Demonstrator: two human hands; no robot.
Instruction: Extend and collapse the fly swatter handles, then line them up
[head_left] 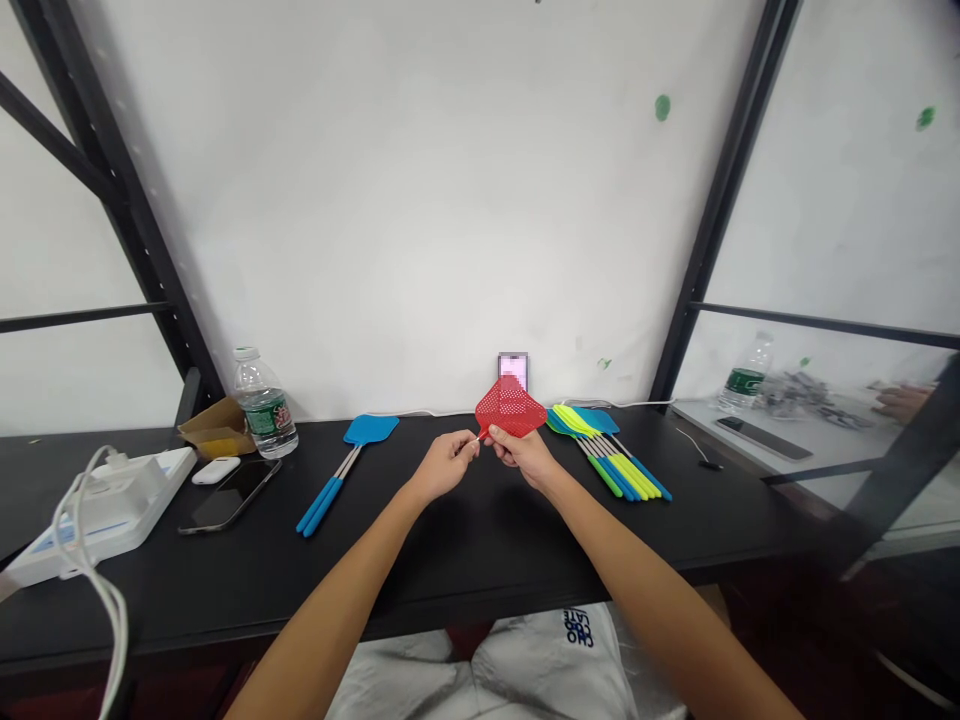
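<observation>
A red fly swatter head (511,408), perforated with small holes, is held up over the middle of the black table. My right hand (519,449) is closed on its lower edge, thumb on top. My left hand (448,462) pinches the thin shaft just below the head; the rest of the handle is hidden. To the left lie two blue fly swatters (330,490) side by side. On the right, several fly swatters (609,450) in green, blue and yellow lie in a row, heads overlapping toward the wall.
On the black table (465,560), a water bottle (264,408), a small cardboard box (217,428), a phone (231,495), a white earbud case (216,471) and a power strip (105,510) stand left. A phone-like screen (513,368) leans at the wall. Another person's hand (904,402) shows far right.
</observation>
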